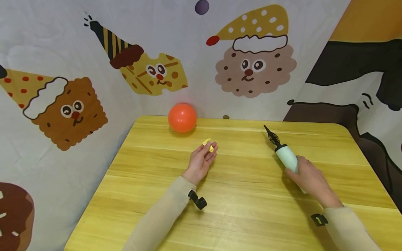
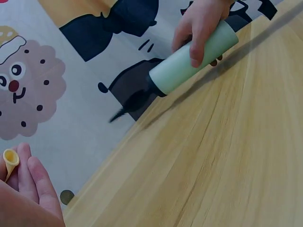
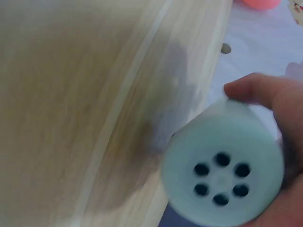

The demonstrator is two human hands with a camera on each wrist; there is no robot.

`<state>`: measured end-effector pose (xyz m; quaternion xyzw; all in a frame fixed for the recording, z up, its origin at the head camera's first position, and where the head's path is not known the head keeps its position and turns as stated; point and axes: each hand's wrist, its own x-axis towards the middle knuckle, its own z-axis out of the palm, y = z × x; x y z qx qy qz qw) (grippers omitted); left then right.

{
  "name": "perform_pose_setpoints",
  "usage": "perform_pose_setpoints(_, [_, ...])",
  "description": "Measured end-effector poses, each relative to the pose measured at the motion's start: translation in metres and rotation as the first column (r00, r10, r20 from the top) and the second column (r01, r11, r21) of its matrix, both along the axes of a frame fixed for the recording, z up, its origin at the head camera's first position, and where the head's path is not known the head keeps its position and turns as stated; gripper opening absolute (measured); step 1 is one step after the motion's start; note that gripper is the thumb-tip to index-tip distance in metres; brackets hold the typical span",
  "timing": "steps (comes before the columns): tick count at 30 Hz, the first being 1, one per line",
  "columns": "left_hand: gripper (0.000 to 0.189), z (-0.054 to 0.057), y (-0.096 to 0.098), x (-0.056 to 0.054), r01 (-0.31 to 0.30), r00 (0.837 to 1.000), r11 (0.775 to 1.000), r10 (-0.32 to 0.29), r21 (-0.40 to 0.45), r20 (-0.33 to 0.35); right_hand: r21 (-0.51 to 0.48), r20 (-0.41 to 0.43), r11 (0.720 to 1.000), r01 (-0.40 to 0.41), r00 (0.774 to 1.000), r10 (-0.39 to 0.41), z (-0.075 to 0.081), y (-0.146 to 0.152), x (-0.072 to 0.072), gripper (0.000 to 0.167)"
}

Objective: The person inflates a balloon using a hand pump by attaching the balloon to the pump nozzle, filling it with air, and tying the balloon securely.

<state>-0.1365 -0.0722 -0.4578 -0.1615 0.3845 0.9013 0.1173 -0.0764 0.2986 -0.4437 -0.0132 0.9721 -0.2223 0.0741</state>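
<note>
Pump [image 1: 287,159] is gripped by right hand [image 1: 312,178], yellow balloon [image 1: 211,149] is pinched by left hand [image 1: 200,160]; setup appears underway, nozzle [image 1: 266,129] alignment judged necessary.

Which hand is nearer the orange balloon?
Left. The left hand is in front of the orange balloon, slightly to its right; the right hand, gripping the pale green pump, is much farther right.
</note>
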Motion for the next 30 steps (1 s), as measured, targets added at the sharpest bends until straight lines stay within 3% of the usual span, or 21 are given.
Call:
perform_pose_setpoints(4, [0.015,0.001,0.004,0.0,-0.042,0.999,0.999,0.042,0.009,0.002,-0.072,-0.048,0.996,-0.053,0.998,0.05,0.005,-0.012,0.007,0.074])
perform_pose_setpoints(11, [0.037,-0.001,0.011,-0.003,-0.09,0.996,0.995,0.09,0.043,0.006,-0.171,-0.072,0.98,-0.101,0.993,0.09,0.01,-0.046,0.022,0.078])
perform_pose_setpoints(16, [0.039,0.0,0.015,-0.003,-0.12,0.993,0.99,0.12,0.073,0.011,-0.21,-0.104,0.963,-0.17,0.983,0.151,0.008,-0.061,0.028,0.075])
perform_pose_setpoints(23, [0.013,0.003,0.015,-0.005,-0.185,0.983,0.976,0.184,0.111,0.016,-0.224,-0.163,0.935,-0.274,0.957,0.241,0.002,-0.07,0.033,0.067])
perform_pose_setpoints(30, [0.01,0.005,0.014,-0.005,-0.192,0.981,0.974,0.195,0.117,-0.013,-0.204,-0.171,0.929,-0.31,0.945,0.278,-0.003,-0.073,0.035,0.064])
